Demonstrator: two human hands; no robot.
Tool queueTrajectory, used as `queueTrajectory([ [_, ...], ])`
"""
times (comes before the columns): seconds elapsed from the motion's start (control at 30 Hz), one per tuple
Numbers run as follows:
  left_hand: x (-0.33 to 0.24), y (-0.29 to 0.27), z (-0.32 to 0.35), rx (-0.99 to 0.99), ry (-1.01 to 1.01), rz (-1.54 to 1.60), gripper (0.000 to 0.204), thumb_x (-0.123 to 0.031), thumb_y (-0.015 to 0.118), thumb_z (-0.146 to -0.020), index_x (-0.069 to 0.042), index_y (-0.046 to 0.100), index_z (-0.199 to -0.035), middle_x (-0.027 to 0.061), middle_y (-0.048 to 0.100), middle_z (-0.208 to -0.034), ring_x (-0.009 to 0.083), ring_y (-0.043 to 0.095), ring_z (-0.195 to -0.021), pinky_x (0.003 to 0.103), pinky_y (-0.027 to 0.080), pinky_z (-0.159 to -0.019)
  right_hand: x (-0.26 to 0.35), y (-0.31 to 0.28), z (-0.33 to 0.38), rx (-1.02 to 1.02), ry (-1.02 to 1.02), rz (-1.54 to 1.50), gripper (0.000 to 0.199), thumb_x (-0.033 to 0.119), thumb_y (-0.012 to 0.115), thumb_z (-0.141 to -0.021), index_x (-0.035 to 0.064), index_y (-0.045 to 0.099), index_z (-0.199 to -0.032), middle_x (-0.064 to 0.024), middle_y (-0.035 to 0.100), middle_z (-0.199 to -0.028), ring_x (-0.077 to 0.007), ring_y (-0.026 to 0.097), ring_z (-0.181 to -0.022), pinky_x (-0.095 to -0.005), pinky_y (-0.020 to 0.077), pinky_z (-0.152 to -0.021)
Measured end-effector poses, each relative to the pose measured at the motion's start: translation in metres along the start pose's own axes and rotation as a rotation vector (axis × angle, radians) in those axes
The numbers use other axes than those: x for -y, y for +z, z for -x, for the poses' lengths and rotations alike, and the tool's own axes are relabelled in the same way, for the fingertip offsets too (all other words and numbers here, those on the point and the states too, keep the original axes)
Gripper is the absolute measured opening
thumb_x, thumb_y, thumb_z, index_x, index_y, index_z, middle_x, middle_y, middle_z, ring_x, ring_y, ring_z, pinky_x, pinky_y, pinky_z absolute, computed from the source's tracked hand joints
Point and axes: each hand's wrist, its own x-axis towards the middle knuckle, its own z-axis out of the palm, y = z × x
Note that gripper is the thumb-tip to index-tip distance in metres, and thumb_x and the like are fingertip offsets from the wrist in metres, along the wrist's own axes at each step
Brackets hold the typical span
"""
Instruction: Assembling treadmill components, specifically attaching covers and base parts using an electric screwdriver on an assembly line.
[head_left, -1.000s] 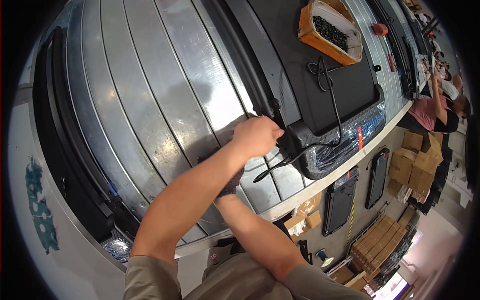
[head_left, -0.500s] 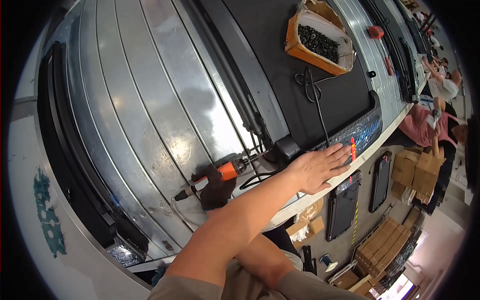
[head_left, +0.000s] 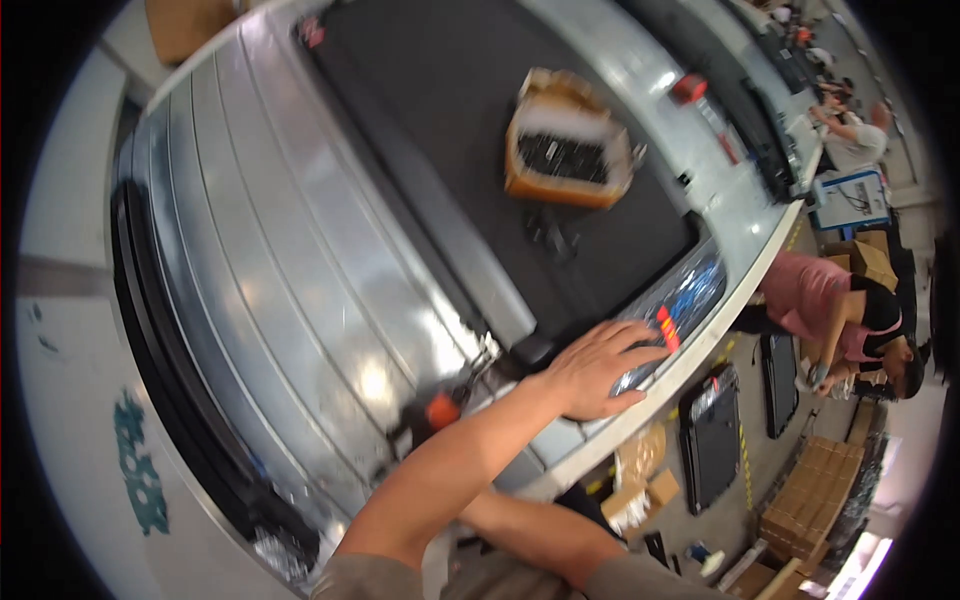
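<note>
My left hand (head_left: 600, 368) lies flat with fingers apart on the near end of a long black treadmill-like deck (head_left: 430, 150), next to a small red tag (head_left: 665, 328) and a strip wrapped in bluish plastic (head_left: 700, 290). It holds nothing. An orange and black power drill (head_left: 435, 410) lies on the ribbed metal surface (head_left: 280, 280) just left of my forearm. My right upper arm (head_left: 530, 530) runs low across the picture, and its hand is hidden below the bench edge.
An orange cardboard box of small black parts (head_left: 565, 155) sits on the black deck, with a black cable bundle (head_left: 550, 235) near it. To the right a person in a pink top (head_left: 830, 310) bends over. Black flat panels (head_left: 710, 440) and cardboard boxes (head_left: 810, 500) lie on the floor.
My left hand left the drill lying on the metal surface and moved right to rest flat on the deck's end. The view has swung toward the orange box.
</note>
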Motion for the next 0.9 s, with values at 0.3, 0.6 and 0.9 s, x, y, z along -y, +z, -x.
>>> queueTrajectory([
  [0.3,0.191,-0.182,-0.050,-0.347,-0.419,-0.681,0.015,-0.009,0.061,-0.089,-0.004,0.073,-0.095,0.0179,0.071,-0.103,0.0380,0.067,-0.101,0.047,0.053,-0.093,-0.013,-0.056,-0.099,0.287,0.482,-0.703,0.026,0.025,0.080,-0.080,0.0077,0.062,-0.088,-0.0108,0.064,-0.077,-0.0294,0.063,-0.070,-0.0445,0.0507,-0.066],
  [0.6,0.237,-0.224,-0.035,0.078,-0.420,-0.899,0.010,-0.013,0.071,-0.085,-0.004,0.069,-0.090,0.0189,0.069,-0.100,0.0377,0.066,-0.102,0.048,0.053,-0.089,-0.078,-0.147,-0.085,-0.340,0.277,-0.313,0.035,0.027,0.081,-0.078,0.0069,0.063,-0.101,-0.0125,0.066,-0.089,-0.0336,0.063,-0.082,-0.0460,0.0508,-0.078],
  [0.9,0.199,-0.273,0.020,-0.186,-0.402,-0.868,0.014,-0.007,0.068,-0.086,0.000,0.068,-0.098,0.0178,0.072,-0.092,0.0359,0.070,-0.090,0.046,0.055,-0.081,-0.043,-0.195,-0.121,0.092,0.550,0.085,0.069,0.038,0.084,-0.074,0.0037,0.052,-0.125,-0.0106,0.073,-0.081,-0.0347,0.073,-0.083,-0.0446,0.0580,-0.078],
])
